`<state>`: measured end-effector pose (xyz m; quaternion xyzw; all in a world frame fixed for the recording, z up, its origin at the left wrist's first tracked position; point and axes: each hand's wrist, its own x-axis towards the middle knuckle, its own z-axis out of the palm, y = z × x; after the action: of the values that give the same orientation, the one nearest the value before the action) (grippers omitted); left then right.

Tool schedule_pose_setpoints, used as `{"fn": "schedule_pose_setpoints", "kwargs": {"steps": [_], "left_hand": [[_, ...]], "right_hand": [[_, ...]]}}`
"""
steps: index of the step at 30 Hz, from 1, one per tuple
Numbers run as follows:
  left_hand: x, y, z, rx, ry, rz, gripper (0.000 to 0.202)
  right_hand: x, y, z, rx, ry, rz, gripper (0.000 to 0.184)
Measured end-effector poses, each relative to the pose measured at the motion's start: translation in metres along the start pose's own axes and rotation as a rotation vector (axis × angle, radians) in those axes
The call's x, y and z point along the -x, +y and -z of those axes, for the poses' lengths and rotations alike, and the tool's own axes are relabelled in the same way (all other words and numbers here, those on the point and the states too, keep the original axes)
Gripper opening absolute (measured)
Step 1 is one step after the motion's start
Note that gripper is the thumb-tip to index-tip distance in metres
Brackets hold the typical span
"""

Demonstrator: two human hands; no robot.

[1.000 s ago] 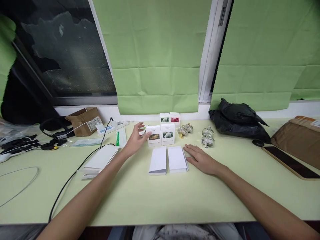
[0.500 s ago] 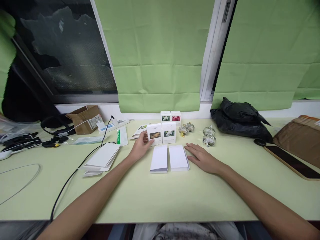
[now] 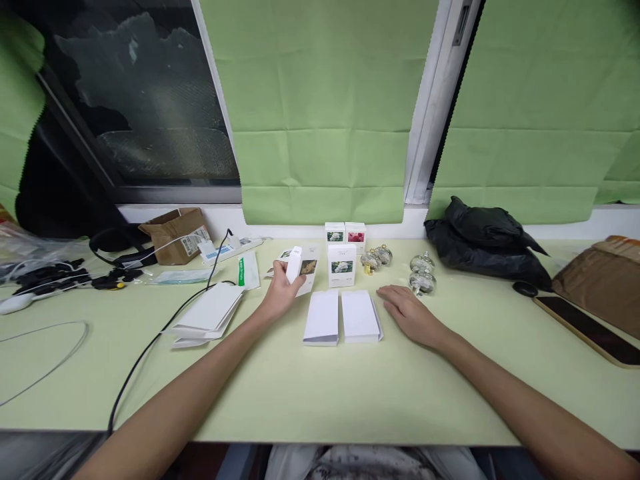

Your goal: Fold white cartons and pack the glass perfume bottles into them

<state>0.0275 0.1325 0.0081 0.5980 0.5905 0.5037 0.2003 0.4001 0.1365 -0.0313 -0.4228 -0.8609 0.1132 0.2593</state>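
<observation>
My left hand point(image 3: 281, 293) is closed around a small white box point(image 3: 295, 265) with an orange-flower picture, turned so that its narrow side shows; its front is blurred by motion. Upright just to the right of it stands another white box point(image 3: 342, 265) with a white-flower picture. Nearer to me lie two flat white cartons, a left one point(image 3: 321, 319) and a right one point(image 3: 360, 316). My right hand point(image 3: 407, 312) rests flat on the table, fingers stretched out, close to the right carton and holding nothing.
Two small flower-picture boxes point(image 3: 345, 233) stand at the back. Clear ornate bottles point(image 3: 423, 273) lie right of them. Folded white cartons point(image 3: 207, 313) and a black cable point(image 3: 150, 343) are left; a black bag point(image 3: 485, 243) and a phone point(image 3: 587, 331) are right.
My left hand has taken the orange-flower box away from beside the white-flower box, drawing it left and turning it. My right hand still lies flat by the right carton.
</observation>
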Motion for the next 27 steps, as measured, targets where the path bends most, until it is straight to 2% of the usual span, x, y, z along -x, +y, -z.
{"fn": "schedule_pose_setpoints", "kwargs": {"steps": [3, 6, 11, 18, 22, 27], "left_hand": [[-0.002, 0.0, -0.002, 0.06, -0.029, 0.02, 0.038], [-0.005, -0.001, -0.002, 0.114, 0.003, 0.039, 0.041], [-0.007, -0.001, -0.002, 0.172, 0.042, 0.055, 0.057], [0.0, 0.008, -0.002, 0.213, 0.024, 0.039, 0.071], [0.001, 0.004, -0.002, 0.241, -0.049, 0.054, 0.072], [-0.003, -0.004, -0.003, 0.217, -0.018, 0.017, 0.065]], "right_hand": [[-0.002, -0.001, 0.001, -0.009, 0.051, -0.008, 0.041], [-0.002, -0.004, 0.003, -0.015, 0.064, -0.019, 0.036], [-0.002, -0.007, 0.005, -0.002, 0.069, -0.022, 0.033], [-0.002, -0.005, 0.004, -0.004, 0.069, -0.012, 0.031], [-0.002, -0.006, 0.004, -0.004, 0.065, -0.008, 0.031], [-0.002, -0.007, 0.005, -0.015, 0.075, 0.01, 0.03]]}}
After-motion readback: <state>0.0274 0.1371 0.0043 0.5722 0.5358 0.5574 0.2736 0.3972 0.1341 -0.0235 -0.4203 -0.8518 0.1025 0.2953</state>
